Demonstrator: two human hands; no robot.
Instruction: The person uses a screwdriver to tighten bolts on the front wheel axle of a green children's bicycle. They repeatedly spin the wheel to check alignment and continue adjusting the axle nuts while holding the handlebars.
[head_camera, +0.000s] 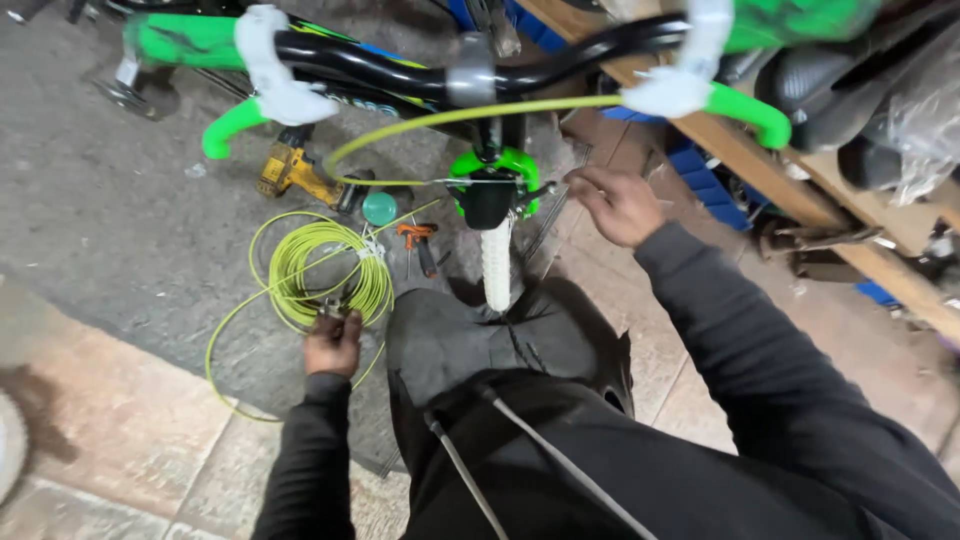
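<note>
Left hand (333, 343), closed on a small metal tool beside the coiled yellow-green cable housing (318, 268) on the floor; right hand (617, 205), fingers loosely spread, empty, near the front brake (497, 185) of the green bicycle. Housing is best cut square, kept unkinked. No containers visible

The bicycle's front wheel (496, 265) stands upright between the person's knees, with the handlebar (470, 70) across the top above it. On the floor (100, 230) left of the wheel lies a coil of cable (320, 270); the left hand (333, 345) rests at its near edge (on a small tool). Behind the coil lies a drill (295, 172), pliers (420, 243) to its right. The right hand (618, 205) hangs right of the wheel, wooden shelves (800, 170) beyond.
</note>
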